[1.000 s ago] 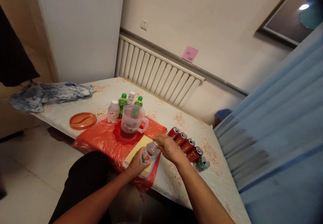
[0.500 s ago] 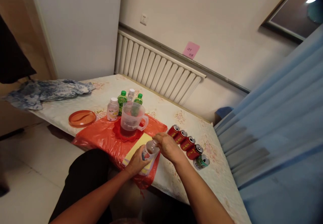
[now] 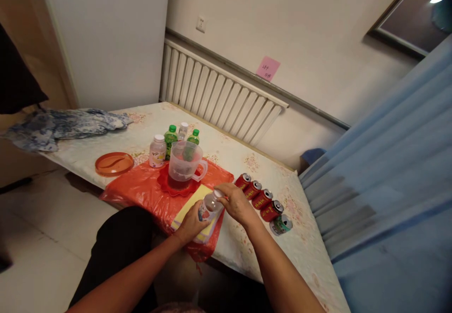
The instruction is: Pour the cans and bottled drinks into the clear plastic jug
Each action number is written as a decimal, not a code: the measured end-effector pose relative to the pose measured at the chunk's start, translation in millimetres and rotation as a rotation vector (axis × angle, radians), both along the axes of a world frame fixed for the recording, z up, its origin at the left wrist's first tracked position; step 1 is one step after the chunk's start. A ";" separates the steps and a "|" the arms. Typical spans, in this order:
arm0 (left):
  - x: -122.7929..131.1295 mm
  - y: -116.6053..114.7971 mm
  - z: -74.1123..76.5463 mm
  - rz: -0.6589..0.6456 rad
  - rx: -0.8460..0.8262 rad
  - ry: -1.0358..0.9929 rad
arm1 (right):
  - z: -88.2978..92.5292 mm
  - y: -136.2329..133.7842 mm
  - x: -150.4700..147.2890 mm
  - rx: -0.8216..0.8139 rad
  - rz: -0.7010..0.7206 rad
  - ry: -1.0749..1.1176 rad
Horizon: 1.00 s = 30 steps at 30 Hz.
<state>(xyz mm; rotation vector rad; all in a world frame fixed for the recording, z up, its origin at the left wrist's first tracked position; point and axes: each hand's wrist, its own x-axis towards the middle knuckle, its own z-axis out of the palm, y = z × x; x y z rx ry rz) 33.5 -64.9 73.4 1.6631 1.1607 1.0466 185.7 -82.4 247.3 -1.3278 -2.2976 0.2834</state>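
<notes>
A small clear plastic bottle [image 3: 212, 203] with a printed label leans slightly in my left hand [image 3: 191, 222], whose fingers are wrapped round its lower part. Over its mouth, the fingers of my right hand [image 3: 236, 203] grip a white cap [image 3: 218, 193]. Below the bottle lies a folded yellow cloth [image 3: 189, 204] on a red plastic sheet [image 3: 141, 188]. Just beyond it stands a clear measuring jug [image 3: 185, 162] with some dark liquid in the bottom, set on a red scalloped dish [image 3: 164, 181].
Behind the jug stand a capped labelled bottle [image 3: 157, 151], a green-capped bottle [image 3: 171, 139], another green-capped bottle [image 3: 194, 137] and a white-capped one [image 3: 183, 130]. Several cans [image 3: 262, 199] line the right. An orange plate [image 3: 113, 164] and a patterned cloth [image 3: 81, 124] lie left.
My right fingers have shifted slightly at the bottle's mouth, and the white cap now shows under them. The left hand keeps its hold on the bottle.
</notes>
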 end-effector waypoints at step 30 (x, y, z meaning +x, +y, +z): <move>47.6 -19.2 34.9 -0.218 0.087 -0.006 | -109.8 -53.9 30.4 -0.281 -0.494 0.886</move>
